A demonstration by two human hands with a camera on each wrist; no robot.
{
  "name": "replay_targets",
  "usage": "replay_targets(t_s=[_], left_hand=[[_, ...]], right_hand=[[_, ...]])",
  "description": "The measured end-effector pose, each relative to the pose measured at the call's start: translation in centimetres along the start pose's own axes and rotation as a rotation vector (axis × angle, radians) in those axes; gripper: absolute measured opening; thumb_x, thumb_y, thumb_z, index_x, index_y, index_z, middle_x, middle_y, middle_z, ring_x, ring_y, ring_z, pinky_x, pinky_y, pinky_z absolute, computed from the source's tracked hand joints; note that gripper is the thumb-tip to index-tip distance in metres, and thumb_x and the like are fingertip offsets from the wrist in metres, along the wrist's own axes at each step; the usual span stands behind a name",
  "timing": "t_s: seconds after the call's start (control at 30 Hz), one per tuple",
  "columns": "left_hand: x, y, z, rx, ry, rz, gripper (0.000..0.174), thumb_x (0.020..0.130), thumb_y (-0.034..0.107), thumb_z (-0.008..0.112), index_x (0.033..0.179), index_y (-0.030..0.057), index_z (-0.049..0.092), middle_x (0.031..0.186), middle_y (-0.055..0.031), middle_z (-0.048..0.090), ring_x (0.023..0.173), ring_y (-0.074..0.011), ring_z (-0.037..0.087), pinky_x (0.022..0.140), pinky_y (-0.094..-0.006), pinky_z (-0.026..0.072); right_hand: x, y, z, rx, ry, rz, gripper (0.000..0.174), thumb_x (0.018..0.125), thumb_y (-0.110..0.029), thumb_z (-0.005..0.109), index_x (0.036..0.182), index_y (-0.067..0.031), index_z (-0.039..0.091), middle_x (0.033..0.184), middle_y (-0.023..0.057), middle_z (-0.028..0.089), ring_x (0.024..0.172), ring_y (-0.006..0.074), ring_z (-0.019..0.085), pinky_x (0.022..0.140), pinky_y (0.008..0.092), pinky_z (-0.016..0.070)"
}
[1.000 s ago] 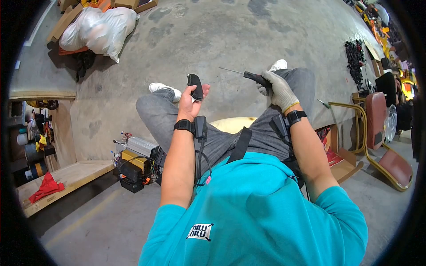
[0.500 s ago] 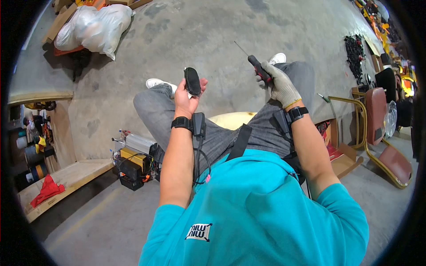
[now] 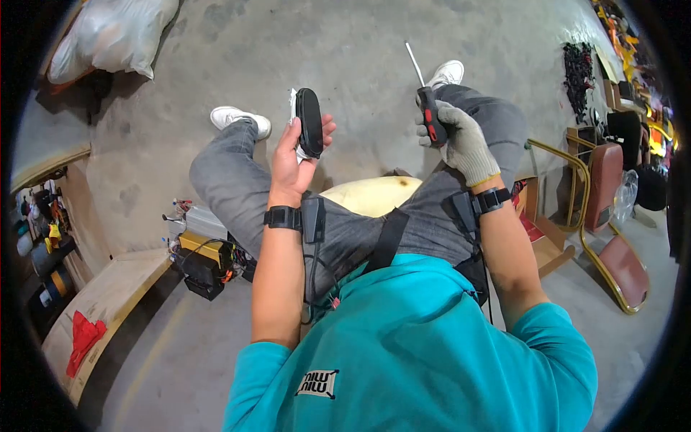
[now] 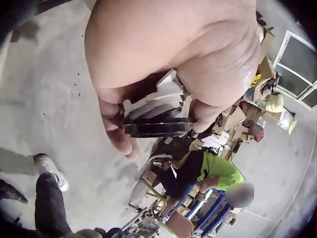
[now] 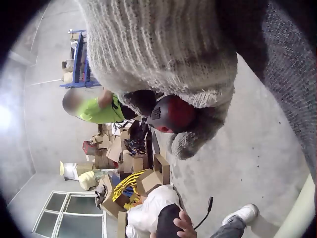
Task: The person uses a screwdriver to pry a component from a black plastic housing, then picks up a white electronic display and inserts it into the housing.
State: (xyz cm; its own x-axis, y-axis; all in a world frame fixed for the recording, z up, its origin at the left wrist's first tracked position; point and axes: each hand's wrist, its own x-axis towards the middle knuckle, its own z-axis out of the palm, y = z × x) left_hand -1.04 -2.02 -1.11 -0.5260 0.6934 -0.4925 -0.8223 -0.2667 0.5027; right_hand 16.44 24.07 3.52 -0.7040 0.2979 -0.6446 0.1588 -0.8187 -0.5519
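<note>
A black oval part with a pale layer behind it (image 3: 309, 124) is held in the bare left hand (image 3: 291, 162), thumb on one side and fingers on the other. In the left wrist view, the part (image 4: 157, 127) shows edge-on between thumb and fingers of the left hand (image 4: 168, 54). The right hand (image 3: 464, 144), in a knitted glove, grips a black and red screwdriver (image 3: 430, 115) whose metal shaft points up and away from the body. Seen from the right wrist, the handle end (image 5: 173, 114) pokes out of the gloved right hand (image 5: 163, 54).
A chair (image 3: 603, 187) and an open cardboard box (image 3: 551, 241) stand at the right. Black and yellow equipment (image 3: 203, 259) lies beside the left leg, near a wooden ledge (image 3: 122, 291). A white bag (image 3: 111, 39) is at upper left. Another person (image 4: 218, 173) sits farther off.
The screwdriver has swung from pointing left to pointing up and away. The left hand has shifted slightly, turning the black part more upright with its pale edge showing. The head view has shifted.
</note>
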Motion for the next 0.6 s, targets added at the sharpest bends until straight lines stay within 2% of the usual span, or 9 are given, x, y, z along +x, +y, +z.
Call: replay_targets(t_s=[0.07, 0.17, 0.23, 0.27, 0.33, 0.47, 0.57, 0.6], left_hand=[[-0.1, 0.2, 0.6, -0.068, 0.017, 0.011, 0.044, 0.105, 0.029, 0.045, 0.139, 0.0, 0.043, 0.127, -0.0238, 0.06, 0.113, -0.0332, 0.062, 0.09, -0.04, 0.0535], [-0.1, 0.2, 0.6, -0.015, 0.015, 0.004, 0.045, 0.106, 0.028, 0.044, 0.141, 0.0011, 0.041, 0.13, -0.023, 0.058, 0.113, -0.0328, 0.062, 0.09, -0.04, 0.0534], [-0.1, 0.3, 0.7, -0.027, 0.027, -0.014, 0.045, 0.106, 0.028, 0.043, 0.142, 0.0017, 0.041, 0.131, -0.0227, 0.058, 0.113, -0.0325, 0.062, 0.09, -0.0398, 0.0533], [0.0, 0.3, 0.7, -0.031, 0.029, -0.018, 0.045, 0.106, 0.029, 0.043, 0.142, 0.0024, 0.041, 0.131, -0.0224, 0.058, 0.113, -0.0323, 0.062, 0.09, -0.0396, 0.0531], [0.1, 0.3, 0.8, -0.05, 0.033, -0.025, 0.047, 0.106, 0.03, 0.043, 0.144, 0.0038, 0.04, 0.132, -0.0224, 0.058, 0.114, -0.0322, 0.061, 0.09, -0.0392, 0.0528], [0.1, 0.7, 1.1, -0.081, 0.049, 0.001, 0.048, 0.105, 0.032, 0.045, 0.144, 0.0044, 0.041, 0.132, -0.022, 0.057, 0.114, -0.0324, 0.062, 0.089, -0.0391, 0.0527], [0.3, 1.0, 1.1, -0.019, 0.051, 0.016, 0.053, 0.106, 0.035, 0.041, 0.147, 0.0019, 0.037, 0.139, -0.024, 0.052, 0.12, -0.0329, 0.057, 0.092, -0.0405, 0.05], [0.2, 0.9, 1.0, -0.021, 0.057, 0.014, 0.053, 0.106, 0.034, 0.041, 0.147, 0.0017, 0.036, 0.138, -0.0242, 0.052, 0.119, -0.0329, 0.057, 0.092, -0.0405, 0.0501]], right_hand=[[0.5, 0.0, -0.2, -0.01, 0.062, -0.003, 0.031, 0.096, -0.017, 0.048, 0.12, 0.0021, 0.054, 0.091, 0.0108, 0.061, 0.071, 0.021, 0.061, 0.061, 0.0333, 0.0527], [0.9, 0.0, -0.8, -0.025, 0.066, 0.036, 0.031, 0.098, -0.021, 0.05, 0.121, 0.0, 0.053, 0.093, 0.0092, 0.061, 0.071, 0.0165, 0.06, 0.062, 0.0288, 0.0528], [0.7, -0.2, 0.0, -0.149, 0.155, 0.073, 0.027, 0.099, -0.023, 0.053, 0.115, -0.001, 0.056, 0.088, 0.0065, 0.061, 0.068, 0.0123, 0.058, 0.057, 0.024, 0.0505], [0.9, -0.2, 0.1, -0.149, 0.164, 0.087, 0.027, 0.099, -0.023, 0.053, 0.115, -0.001, 0.056, 0.088, 0.0065, 0.061, 0.068, 0.0123, 0.058, 0.057, 0.024, 0.0505], [1.3, -0.3, 0.3, -0.337, 0.199, 0.126, 0.024, 0.099, -0.025, 0.057, 0.108, -0.0026, 0.058, 0.084, 0.0044, 0.06, 0.066, 0.0099, 0.057, 0.055, 0.022, 0.049], [2.0, -0.3, 0.5, -0.379, 0.207, 0.141, 0.022, 0.099, -0.024, 0.057, 0.106, -0.0032, 0.059, 0.083, 0.0036, 0.059, 0.066, 0.0092, 0.057, 0.056, 0.0215, 0.0488], [3.0, -0.4, 0.6, -0.391, 0.226, 0.106, 0.023, 0.098, -0.024, 0.057, 0.109, -0.0032, 0.058, 0.083, 0.0034, 0.059, 0.066, 0.0088, 0.056, 0.056, 0.0215, 0.0485], [3.2, -0.3, 0.6, -0.452, 0.23, 0.108, 0.027, 0.096, -0.026, 0.058, 0.108, -0.0011, 0.059, 0.083, 0.0044, 0.06, 0.066, 0.0106, 0.057, 0.058, 0.0243, 0.0488]])
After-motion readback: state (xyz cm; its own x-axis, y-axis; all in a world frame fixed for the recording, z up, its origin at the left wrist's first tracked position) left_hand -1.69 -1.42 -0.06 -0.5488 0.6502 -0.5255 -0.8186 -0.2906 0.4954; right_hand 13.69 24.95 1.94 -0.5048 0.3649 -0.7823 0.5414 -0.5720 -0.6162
